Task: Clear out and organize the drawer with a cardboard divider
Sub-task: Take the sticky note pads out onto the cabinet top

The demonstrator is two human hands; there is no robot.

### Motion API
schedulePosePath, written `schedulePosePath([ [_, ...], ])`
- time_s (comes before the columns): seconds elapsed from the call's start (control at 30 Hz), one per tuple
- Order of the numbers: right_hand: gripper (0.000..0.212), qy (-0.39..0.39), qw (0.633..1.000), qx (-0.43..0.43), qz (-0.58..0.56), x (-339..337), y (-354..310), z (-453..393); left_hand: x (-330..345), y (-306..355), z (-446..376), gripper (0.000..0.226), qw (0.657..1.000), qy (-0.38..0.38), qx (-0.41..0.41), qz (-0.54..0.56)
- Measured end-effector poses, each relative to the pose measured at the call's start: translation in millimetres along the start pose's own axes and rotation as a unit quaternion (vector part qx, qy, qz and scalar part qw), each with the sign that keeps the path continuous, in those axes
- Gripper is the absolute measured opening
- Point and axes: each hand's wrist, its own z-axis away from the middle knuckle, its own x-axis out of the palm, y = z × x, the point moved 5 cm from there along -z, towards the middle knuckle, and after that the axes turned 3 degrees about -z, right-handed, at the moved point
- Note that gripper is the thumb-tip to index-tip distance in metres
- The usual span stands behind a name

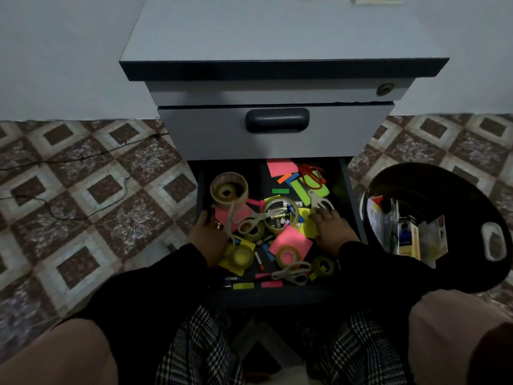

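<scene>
drawer [348, 190] still cluttered, no divider seen.
our left hand [206, 234] and right hand [331, 226] rest loose among tape and notes.

Glossy clear-plastic tape rolls [229, 187] and matt neon paper notes [281, 167] are seen in the dark drawer [350, 195]. The cabinet front [216, 134] is finished smooth and matt grey. The floor [83, 190] is laid with patterned, slightly shiny tiles. The black bin [444, 190] looks glossy plastic.
</scene>
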Motion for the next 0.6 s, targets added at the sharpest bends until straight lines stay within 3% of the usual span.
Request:
schedulePosePath([
  [0.17, 0.063, -0.021, 1.0, 0.022, 0.001, 4, 1, -3, -2, 3, 1, 0.032, 1.0, 0.002, 0.018, 0.022],
  [0.3, 0.066, -0.004, 0.999, 0.044, -0.019, 0, 0, -4, 6, 18, -1, 0.032, 0.998, -0.043, 0.018, 0.043],
  [0.47, 0.055, 0.004, 0.999, 0.025, 0.033, 2, -3, 0, 8, 28, 0, 0.03, 0.992, -0.088, -0.007, 0.086],
  [0.6, 0.05, 0.023, 0.997, 0.048, 0.053, 3, -5, 2, 21, 32, -5, 0.052, 0.985, -0.108, -0.023, 0.131],
])
